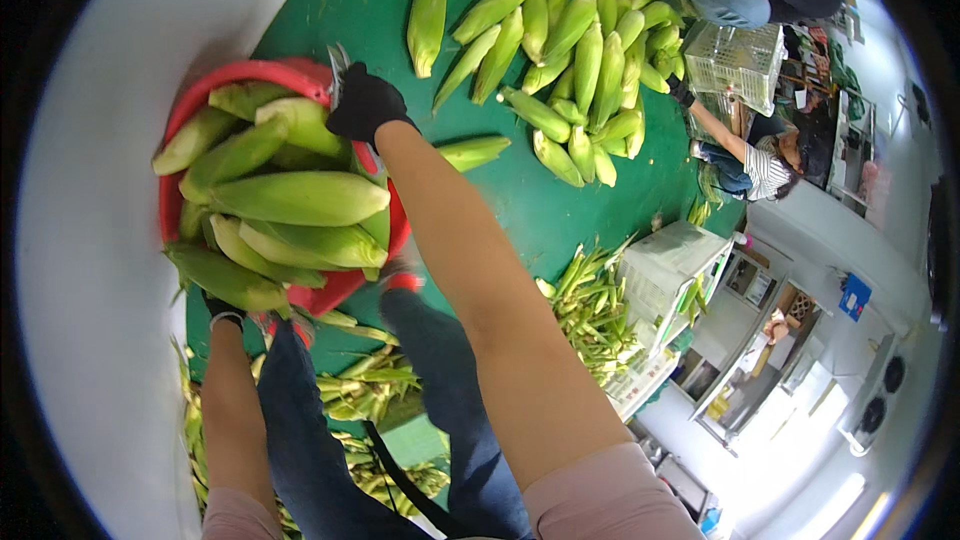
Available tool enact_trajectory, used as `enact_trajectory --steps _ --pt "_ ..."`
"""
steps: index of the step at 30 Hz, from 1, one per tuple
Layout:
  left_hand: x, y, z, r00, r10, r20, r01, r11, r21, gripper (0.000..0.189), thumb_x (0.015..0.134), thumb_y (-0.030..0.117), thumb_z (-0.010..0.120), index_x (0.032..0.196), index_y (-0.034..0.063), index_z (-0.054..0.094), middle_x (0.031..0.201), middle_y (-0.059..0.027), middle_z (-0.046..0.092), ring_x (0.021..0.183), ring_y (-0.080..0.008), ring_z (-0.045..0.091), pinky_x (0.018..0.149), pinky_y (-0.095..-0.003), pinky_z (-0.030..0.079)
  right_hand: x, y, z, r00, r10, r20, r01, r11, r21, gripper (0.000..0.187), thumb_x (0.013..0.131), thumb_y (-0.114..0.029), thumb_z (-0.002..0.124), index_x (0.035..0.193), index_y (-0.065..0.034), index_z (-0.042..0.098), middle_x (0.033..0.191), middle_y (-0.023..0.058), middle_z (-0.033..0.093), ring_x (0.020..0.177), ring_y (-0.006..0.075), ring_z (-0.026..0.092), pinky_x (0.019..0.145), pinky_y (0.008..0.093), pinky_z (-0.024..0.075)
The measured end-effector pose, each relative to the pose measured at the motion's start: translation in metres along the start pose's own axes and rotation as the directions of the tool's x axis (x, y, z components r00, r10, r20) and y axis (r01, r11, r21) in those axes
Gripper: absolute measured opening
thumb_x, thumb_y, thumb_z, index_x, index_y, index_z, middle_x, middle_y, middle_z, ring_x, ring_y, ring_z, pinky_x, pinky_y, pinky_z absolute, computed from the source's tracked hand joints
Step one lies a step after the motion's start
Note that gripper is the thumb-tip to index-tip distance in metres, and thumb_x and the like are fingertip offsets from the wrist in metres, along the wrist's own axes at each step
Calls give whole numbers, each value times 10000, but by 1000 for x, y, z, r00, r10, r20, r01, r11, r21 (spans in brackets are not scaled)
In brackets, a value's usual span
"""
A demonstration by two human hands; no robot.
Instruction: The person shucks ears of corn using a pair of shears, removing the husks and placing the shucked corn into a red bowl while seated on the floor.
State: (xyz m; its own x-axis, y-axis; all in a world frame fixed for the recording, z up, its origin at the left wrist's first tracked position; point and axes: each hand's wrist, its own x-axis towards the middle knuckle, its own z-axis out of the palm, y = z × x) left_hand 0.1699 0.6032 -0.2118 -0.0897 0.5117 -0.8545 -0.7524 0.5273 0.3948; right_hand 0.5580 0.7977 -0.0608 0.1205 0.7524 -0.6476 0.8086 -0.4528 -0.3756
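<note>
A red plastic basket (171, 195), heaped with ears of corn in green husks (300, 199), stands before me against the pale wall. My right hand (369, 105), in a black glove, is at the basket's far right rim. A metal hand tool (337, 67), perhaps pruning shears, sticks out from its fingers; red handle-like parts show below the hand. My left hand (223, 310), also gloved in black, is at the near left side of the basket under an ear of corn, its fingers mostly hidden by the corn.
Many husked ears (592, 67) lie piled on the green floor (517, 202). Stripped husks (592, 315) lie by white plastic crates (660, 259) and around my legs. Two other people sit near a wire-like crate (735, 60); one reaches a black-gloved hand (680, 92) to the pile.
</note>
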Motion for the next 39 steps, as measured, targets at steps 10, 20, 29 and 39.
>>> enact_trajectory --steps 10,20,29,39 --pt "-56 65 33 998 31 -63 -12 960 279 409 907 379 379 1175 84 466 1114 -103 541 986 -273 516 868 -415 427 -19 56 -27 985 -95 141 53 960 275 700 538 -323 715 1074 34 442 1002 236 564 953 352 554 810 376 455" --pt "-145 5 368 877 -390 279 143 767 625 384 896 331 429 1196 96 473 1072 -73 572 924 -213 565 809 -352 481 -271 264 -67 919 372 -132 -133 606 784 610 680 -159 682 1188 30 401 1123 195 509 1044 285 496 868 358 403" --pt "-56 -322 727 512 -669 539 -859 -404 316 442 861 193 493 1289 128 405 1199 -46 516 1084 -183 488 933 -310 372 -359 351 -88 630 762 148 339 -441 831 443 681 20 559 1099 -61 433 932 74 524 814 220 546 719 333 474" --pt "-136 -494 765 227 -750 621 -657 -588 -471 453 875 292 443 1204 -20 442 1211 -217 474 1103 -295 481 929 -340 372 -350 460 -131 606 766 213 622 -624 473 508 693 4 563 1173 -63 412 1022 66 508 916 199 504 805 340 434"
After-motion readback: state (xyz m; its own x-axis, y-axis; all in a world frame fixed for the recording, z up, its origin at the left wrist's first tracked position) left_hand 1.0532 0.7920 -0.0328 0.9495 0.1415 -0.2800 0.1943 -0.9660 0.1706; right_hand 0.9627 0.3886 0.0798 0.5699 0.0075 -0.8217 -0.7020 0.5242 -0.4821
